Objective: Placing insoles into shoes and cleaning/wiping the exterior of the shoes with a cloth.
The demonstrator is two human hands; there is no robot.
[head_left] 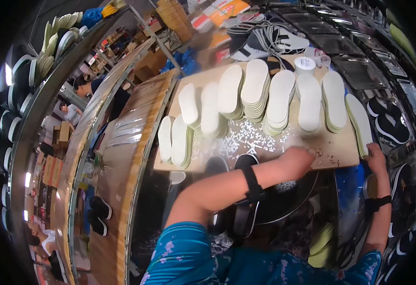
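My right hand (pixel 376 158) is closed round the lower end of a white insole with a pale green edge (pixel 358 121), which stands tilted at the board's right edge. My left hand (pixel 297 160) is curled at the near edge of the wooden board (pixel 333 140), beside small brown bits (pixel 331 156). Its fingertips are partly hidden, and I cannot make out what they hold, if anything. Beyond it stand several stacks of white insoles, among them one stack (pixel 308 104) and another farther right (pixel 334 99).
Small white pieces (pixel 246 138) lie scattered on the board. A round white tub (pixel 304 65) and a heap of shoe parts with laces (pixel 274 40) are behind the stacks. Racks with metal trays (pixel 359 71) and dark shoes (pixel 392 128) line the right; a wooden shelf (pixel 136 114) runs along the left.
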